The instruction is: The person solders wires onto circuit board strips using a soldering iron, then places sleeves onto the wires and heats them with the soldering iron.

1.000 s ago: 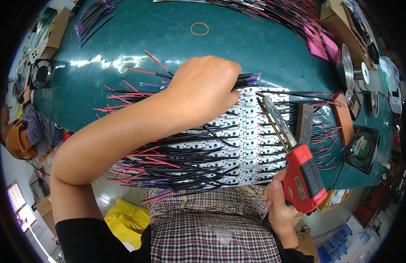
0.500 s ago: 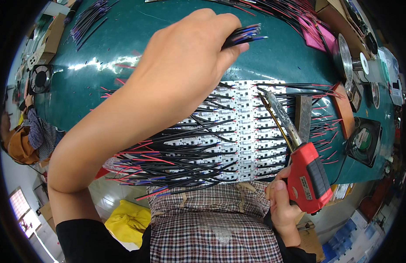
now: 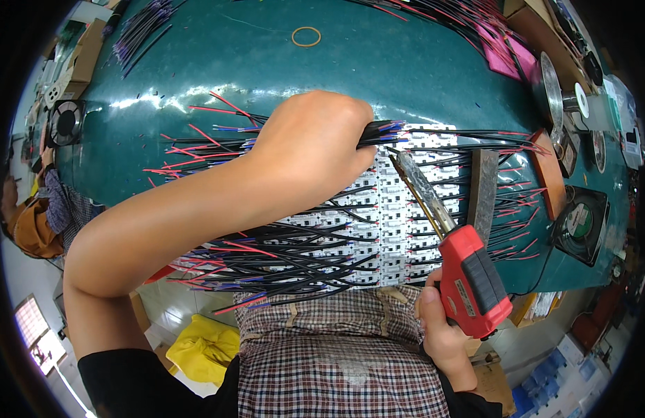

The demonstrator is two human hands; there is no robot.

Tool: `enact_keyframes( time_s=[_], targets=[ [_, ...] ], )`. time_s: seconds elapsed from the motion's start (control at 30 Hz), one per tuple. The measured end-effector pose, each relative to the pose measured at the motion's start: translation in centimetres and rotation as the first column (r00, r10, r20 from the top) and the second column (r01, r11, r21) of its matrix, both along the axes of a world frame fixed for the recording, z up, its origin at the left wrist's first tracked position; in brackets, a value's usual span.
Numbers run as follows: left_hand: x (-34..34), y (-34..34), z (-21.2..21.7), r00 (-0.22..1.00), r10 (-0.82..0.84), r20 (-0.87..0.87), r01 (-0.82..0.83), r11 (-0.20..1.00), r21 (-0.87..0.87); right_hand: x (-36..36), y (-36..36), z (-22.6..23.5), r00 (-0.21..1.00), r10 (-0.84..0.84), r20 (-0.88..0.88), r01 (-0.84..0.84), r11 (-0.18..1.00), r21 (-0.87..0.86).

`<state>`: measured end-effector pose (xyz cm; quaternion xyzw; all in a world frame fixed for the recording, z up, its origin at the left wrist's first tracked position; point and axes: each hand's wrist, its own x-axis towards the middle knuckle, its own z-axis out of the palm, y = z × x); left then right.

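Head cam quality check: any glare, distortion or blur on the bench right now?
Head view: strong fisheye, so the green table bows toward a black rim; a white glare streak crosses it above the left hand; the left hand holding wires and the soldering gun in the right hand look sharp, with no evident motion blur; the floor at lower left is overexposed.

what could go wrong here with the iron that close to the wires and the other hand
1. The soldering iron tip sits just below the wire bundle pinched in the left hand; a slip could likely scorch insulation or fingers.
2. Loose black and red wires overhang the table edge against the checked shirt and may snag, dragging the white boards.
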<state>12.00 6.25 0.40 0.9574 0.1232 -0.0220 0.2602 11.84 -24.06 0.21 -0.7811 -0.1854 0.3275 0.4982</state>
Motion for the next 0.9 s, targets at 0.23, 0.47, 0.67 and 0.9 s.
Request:
enact_keyframes(
  time_s=[0.23,0.47,0.67,0.9],
  targets=[
    [0.1,-0.2,-0.4,1.0,-0.011,0.0,0.011,0.999,0.033,0.0,0.1,-0.2,0.998,0.006,-0.066,-0.012,0.997,-0.08],
    [0.0,-0.4,-0.5,0.999,-0.023,0.027,0.022,0.999,0.032,-0.2,1.5,-0.4,0.999,-0.018,0.03,0.018,1.0,0.004],
    [0.2,-0.5,-0.2,0.998,-0.063,0.015,0.062,0.996,0.067,0.3,0.8,0.1,0.993,0.0,-0.119,-0.009,0.997,-0.078],
    [0.4,-0.5,-0.3,0.998,-0.065,-0.001,0.064,0.995,0.076,-0.2,1.8,-0.2,0.998,-0.056,-0.021,0.056,0.998,0.016]
  ],
)
